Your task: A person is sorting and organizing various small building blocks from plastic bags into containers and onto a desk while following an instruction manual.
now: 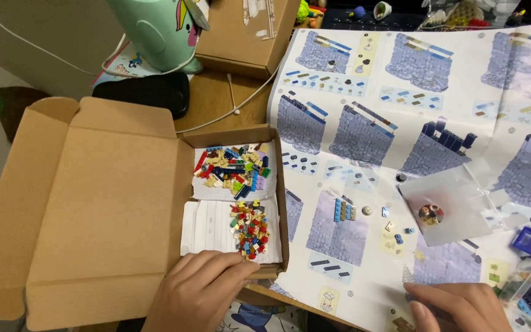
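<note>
Biggest thing here is the instruction sheet (413,123), a huge fold-out poster of build steps covering the right side of the desk. Next is the open cardboard box (93,203) on the left, lid flapped out to the left. Inside its tray sit two heaps of small bricks on white paper: a larger mixed pile (233,169) at the far end and a smaller red-and-yellow pile (250,229) closer in.

The left hand (195,289) rests on the box's near edge, fingers loosely curled and holding nothing, fingertips just beside the smaller pile. That pile lies straight ahead of it, with its long axis running away from the person toward the far pile. The left hand is clearly nearer.

The right hand (456,306) lies flat on the sheet, well apart from the box; can't tell whether it pins anything.
</note>
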